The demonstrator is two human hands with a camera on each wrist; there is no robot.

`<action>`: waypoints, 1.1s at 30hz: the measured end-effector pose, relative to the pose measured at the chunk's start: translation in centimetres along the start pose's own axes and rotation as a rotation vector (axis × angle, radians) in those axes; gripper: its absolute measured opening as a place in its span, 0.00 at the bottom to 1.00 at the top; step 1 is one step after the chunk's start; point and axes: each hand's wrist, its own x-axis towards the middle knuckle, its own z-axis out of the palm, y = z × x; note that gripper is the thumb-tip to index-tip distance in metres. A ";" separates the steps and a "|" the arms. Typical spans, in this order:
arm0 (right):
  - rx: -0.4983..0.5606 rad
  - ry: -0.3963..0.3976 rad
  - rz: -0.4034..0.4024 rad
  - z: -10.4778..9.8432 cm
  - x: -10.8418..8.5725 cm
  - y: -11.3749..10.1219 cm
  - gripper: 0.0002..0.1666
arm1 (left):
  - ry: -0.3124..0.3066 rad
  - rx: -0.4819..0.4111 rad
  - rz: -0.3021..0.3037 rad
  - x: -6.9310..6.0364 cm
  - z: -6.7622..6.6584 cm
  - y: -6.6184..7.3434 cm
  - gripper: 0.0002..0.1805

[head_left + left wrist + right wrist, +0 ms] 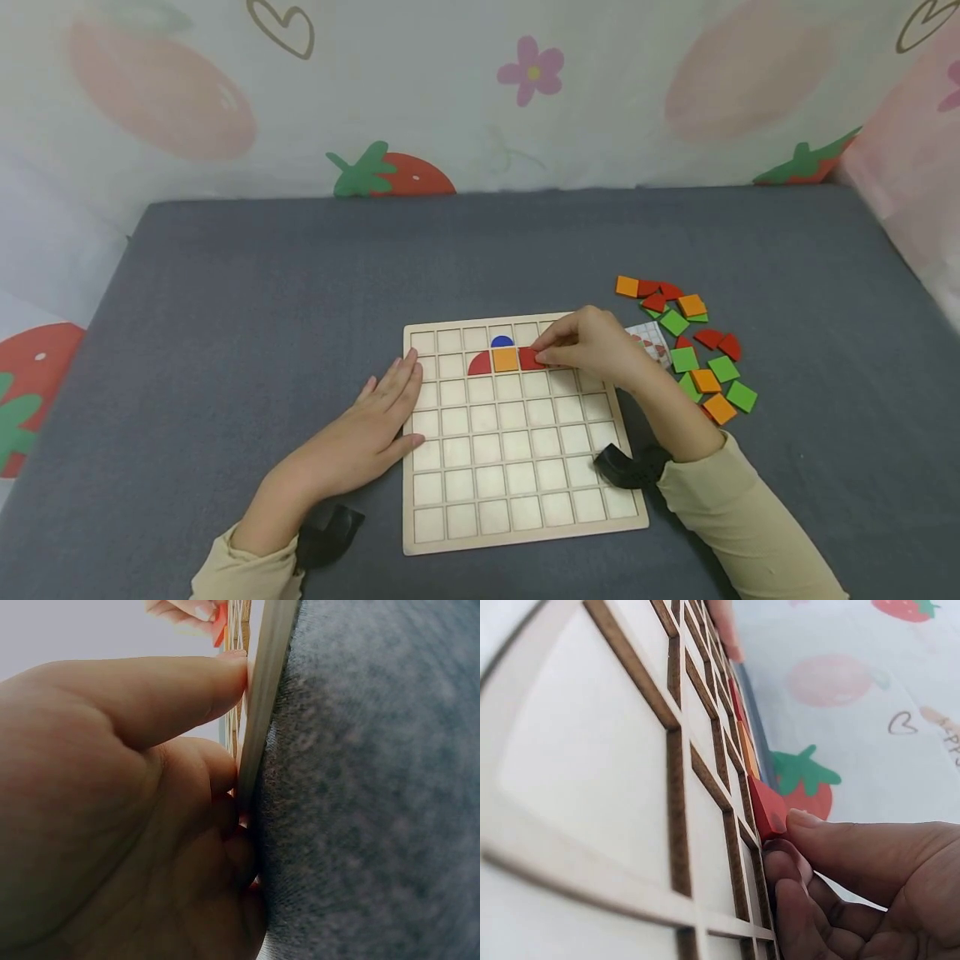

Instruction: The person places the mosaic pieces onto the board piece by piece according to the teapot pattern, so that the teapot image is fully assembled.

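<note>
Pinching a flat red piece (527, 360) between thumb and fingers, the right hand (592, 343) is holding it at three o'clock of an orange square tile (505, 359) on a pale wooden grid board (525, 537). The left hand (363, 437), fingers extended and thumb apart, is touching the board's nine o'clock edge.

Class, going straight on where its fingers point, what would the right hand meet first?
The right hand would likely meet the orange square, just beyond its pinched red piece; the board might catch that first, depth being unclear.
</note>
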 end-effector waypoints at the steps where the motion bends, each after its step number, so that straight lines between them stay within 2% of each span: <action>1: 0.000 0.001 0.001 0.0 0.0 0.0 0.08 | 0.000 0.000 0.000 0.0 0.0 0.0 0.40; 11: 0.024 0.003 -0.007 -0.4 -0.1 0.1 0.07 | 0.005 0.006 0.008 0.1 0.0 0.0 0.40; 16: 0.077 0.013 0.021 -1.6 -0.7 0.3 0.08 | 0.001 -0.001 0.016 0.2 0.0 0.0 0.40; 21: 0.127 0.052 0.058 -4.3 -2.3 0.5 0.13 | 0.001 0.000 0.011 0.2 0.1 0.1 0.40; 26: 0.139 0.103 0.071 -6.7 -4.7 1.7 0.18 | 0.000 0.003 0.009 0.2 0.0 0.2 0.40; 33: 0.125 0.155 0.097 -8.3 -6.7 3.8 0.20 | -0.002 -0.007 -0.003 0.0 -0.2 0.3 0.40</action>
